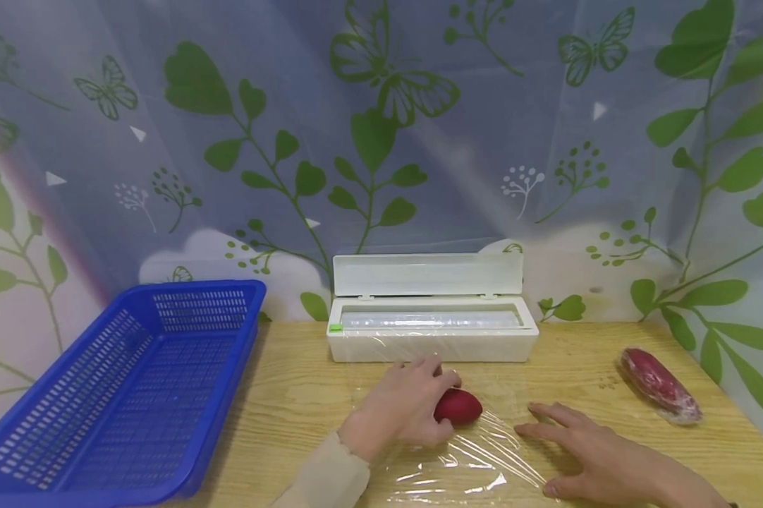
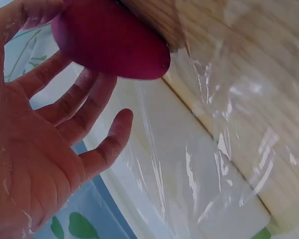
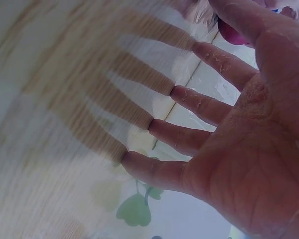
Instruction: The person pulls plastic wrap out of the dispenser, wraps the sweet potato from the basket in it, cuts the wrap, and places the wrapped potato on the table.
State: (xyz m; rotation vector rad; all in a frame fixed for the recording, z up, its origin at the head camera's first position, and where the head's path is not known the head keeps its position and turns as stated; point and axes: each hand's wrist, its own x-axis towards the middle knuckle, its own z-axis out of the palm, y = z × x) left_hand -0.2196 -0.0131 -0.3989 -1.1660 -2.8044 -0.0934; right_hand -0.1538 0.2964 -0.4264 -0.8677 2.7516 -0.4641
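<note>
My left hand (image 1: 403, 402) grips a smooth, dark-red sweet potato (image 1: 459, 408) between thumb and fingers. In the left wrist view the sweet potato (image 2: 109, 37) tapers to a rounded end. Under it a sheet of clear cling film (image 1: 445, 480) spreads over the table, drawn out from a white cling film dispenser (image 1: 432, 346) with its lid up. To the right, my right hand (image 1: 600, 451) has its fingers spread, near the film's right edge. The right wrist view shows its straight fingertips (image 3: 134, 162) touching the table. Whether they press the film cannot be told.
A blue plastic basket (image 1: 194, 451) stands at the left of the wooden table (image 1: 280, 416). On the far right lies another dark-red sweet potato (image 1: 661, 384) wrapped in film. A leaf-patterned curtain (image 1: 432, 176) hangs right behind the dispenser.
</note>
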